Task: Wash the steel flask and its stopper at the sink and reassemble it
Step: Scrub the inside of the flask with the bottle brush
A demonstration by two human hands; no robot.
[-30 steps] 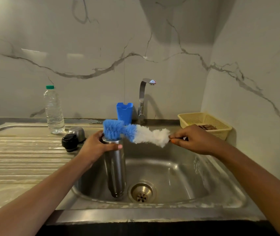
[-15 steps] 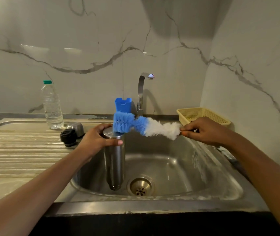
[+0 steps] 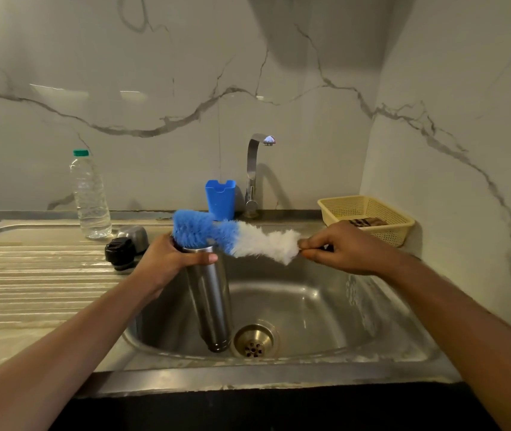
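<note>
Steel flask (image 3: 209, 300) clamped in left grip (image 3: 167, 261), mouth hidden — right grip (image 3: 341, 250) pinches brush (image 3: 241, 239)

Your right hand (image 3: 341, 251) comes back in toward the flask (image 3: 209, 293) after pulling away, sliding the blue end of the brush (image 3: 241, 241) across the mouth toward your left hand (image 3: 167, 262). The flask's top leans slightly further left.
</note>
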